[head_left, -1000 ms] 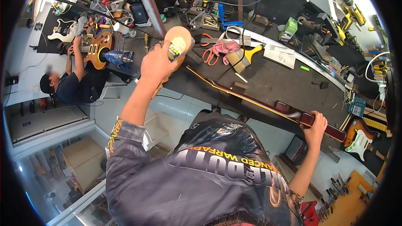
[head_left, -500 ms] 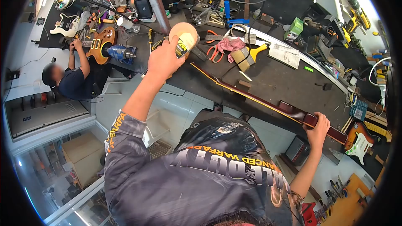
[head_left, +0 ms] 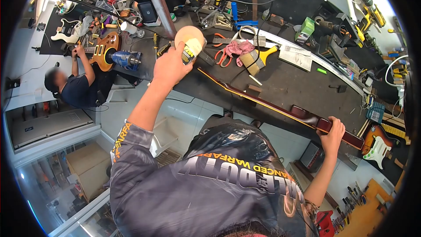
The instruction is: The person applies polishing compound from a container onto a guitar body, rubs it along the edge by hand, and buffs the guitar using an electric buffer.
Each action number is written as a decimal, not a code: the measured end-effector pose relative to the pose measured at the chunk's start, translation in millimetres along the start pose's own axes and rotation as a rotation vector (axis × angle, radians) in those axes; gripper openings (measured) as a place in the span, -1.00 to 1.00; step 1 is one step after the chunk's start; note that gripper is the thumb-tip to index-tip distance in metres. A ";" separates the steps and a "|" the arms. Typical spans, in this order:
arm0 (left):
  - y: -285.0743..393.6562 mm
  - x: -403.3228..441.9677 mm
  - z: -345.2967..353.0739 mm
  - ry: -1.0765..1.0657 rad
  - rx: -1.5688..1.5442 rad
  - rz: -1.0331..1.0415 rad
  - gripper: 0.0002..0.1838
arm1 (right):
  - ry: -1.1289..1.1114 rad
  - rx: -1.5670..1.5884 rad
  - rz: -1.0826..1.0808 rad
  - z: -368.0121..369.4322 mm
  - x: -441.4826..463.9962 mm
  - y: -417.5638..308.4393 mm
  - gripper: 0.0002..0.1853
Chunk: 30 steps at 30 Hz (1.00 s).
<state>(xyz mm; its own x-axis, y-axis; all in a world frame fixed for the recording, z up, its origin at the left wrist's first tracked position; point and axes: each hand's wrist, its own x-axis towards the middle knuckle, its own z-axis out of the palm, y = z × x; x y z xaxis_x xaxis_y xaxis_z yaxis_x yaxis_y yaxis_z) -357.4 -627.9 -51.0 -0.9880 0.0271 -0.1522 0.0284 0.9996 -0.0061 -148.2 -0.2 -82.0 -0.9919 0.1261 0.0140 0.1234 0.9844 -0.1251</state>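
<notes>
My left hand [head_left: 171, 63] is raised above the bench's front edge. Its fingers are wrapped around a yellow-labelled round object [head_left: 191, 52] with black print and a flat tan circular face turned up; its exact kind is unclear. A long, dark red guitar neck [head_left: 267, 101] with a pale yellow edge lies along the front of the bench, its thin tip near my left hand. Over its thick, blocky end, my right hand [head_left: 332, 131] is closed, fingers on top. Behind the neck are a wide yellow-handled brush [head_left: 256, 60], a pink cloth [head_left: 240, 49] and orange-handled pliers [head_left: 224, 56].
A metal post [head_left: 158, 6] rises from the bench. A sunburst guitar body [head_left: 376, 145] lies at the right end, a white pickguard on it. On the left, another person [head_left: 76, 83] handles an amber guitar [head_left: 105, 50] beside a blue vise [head_left: 126, 58]. Cables cross the bench.
My left hand and its round object have shifted slightly left and down in the view. The right hand stays on the neck's thick end.
</notes>
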 end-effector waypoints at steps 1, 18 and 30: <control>-0.7 -3.0 1.3 -0.009 0.002 0.016 -0.15 | 0.000 0.003 0.002 0.5 0.0 0.5 -0.09; -15.6 -17.4 4.4 -0.085 -0.187 -0.143 -0.07 | -0.012 0.009 0.003 -3.4 3.3 -3.3 -0.12; -18.0 -68.1 22.0 0.008 -2.053 0.258 -0.19 | 0.008 0.012 -0.018 -3.9 2.8 -3.2 -0.15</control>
<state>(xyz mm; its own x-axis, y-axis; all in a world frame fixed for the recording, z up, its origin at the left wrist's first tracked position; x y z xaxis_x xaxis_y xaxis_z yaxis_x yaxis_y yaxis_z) -287.3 -648.0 -62.2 -0.9906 0.1324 0.0346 -0.0323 -0.4714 0.8813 -151.3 -2.5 -77.7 -0.9937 0.1096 0.0246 0.1052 0.9850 -0.1368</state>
